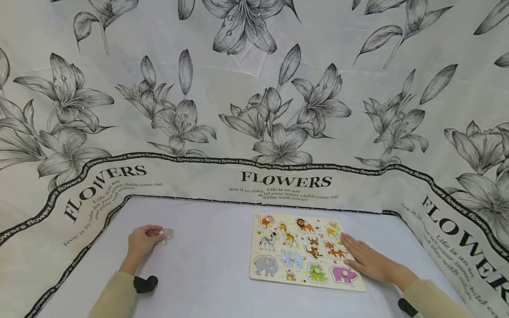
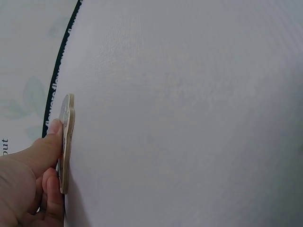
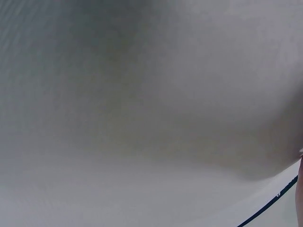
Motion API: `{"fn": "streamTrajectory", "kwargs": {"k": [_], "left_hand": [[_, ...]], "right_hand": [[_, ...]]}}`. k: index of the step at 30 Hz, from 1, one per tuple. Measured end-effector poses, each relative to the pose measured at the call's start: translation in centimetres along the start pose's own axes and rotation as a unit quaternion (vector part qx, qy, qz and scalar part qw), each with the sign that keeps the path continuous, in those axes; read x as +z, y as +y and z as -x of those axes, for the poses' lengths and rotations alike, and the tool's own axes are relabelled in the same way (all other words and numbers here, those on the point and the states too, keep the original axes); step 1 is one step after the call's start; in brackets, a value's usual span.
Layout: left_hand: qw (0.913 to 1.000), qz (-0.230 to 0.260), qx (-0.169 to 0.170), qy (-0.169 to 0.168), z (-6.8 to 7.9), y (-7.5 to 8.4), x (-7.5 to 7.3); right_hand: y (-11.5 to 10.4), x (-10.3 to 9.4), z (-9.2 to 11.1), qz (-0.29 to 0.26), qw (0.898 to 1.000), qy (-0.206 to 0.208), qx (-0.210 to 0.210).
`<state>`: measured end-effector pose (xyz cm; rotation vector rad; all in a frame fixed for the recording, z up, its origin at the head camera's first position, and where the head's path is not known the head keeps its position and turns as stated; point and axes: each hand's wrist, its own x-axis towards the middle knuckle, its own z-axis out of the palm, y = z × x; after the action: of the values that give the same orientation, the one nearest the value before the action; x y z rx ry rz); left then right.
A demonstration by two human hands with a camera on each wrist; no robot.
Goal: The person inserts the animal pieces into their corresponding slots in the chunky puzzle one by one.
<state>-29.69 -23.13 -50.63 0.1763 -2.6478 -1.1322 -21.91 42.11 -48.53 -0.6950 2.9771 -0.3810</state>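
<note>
My left hand (image 1: 144, 242) pinches a grey wooden puzzle piece (image 1: 169, 236) at the left part of the table. In the left wrist view the puzzle piece (image 2: 68, 142) stands on edge to the camera, its pale wood side showing, with the thumb of the left hand (image 2: 35, 165) against its face. An animal puzzle board (image 1: 280, 281) lies flat right of centre, bearing pictures of a lion, giraffe, zebra, elephant, frog and others. Resting at the board's right edge is my right hand (image 1: 370, 260), its fingers extended. The right wrist view catches only a sliver of that hand (image 3: 299, 198).
White cloth (image 1: 191, 265) covers the table, between the left hand and the board. Behind and at the sides rises a flower-printed curtain (image 1: 286, 181) with a black lettered border. A dark wrist device (image 1: 146, 284) sits by the left sleeve.
</note>
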Motion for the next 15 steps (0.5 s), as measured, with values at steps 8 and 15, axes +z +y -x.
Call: {"fn": "streamTrajectory", "kwargs": {"k": [8, 15], "left_hand": [[0.9994, -0.009, -0.003, -0.033, -0.14, -0.10, -0.26], [0.9994, -0.010, -0.001, -0.032, 0.22, 0.22, -0.37]], "right_hand": [[0.30, 0.04, -0.07, -0.016, 1.000, -0.010, 0.014], [0.46, 0.13, 0.04, 0.003, 1.000, 0.012, -0.011]]}}
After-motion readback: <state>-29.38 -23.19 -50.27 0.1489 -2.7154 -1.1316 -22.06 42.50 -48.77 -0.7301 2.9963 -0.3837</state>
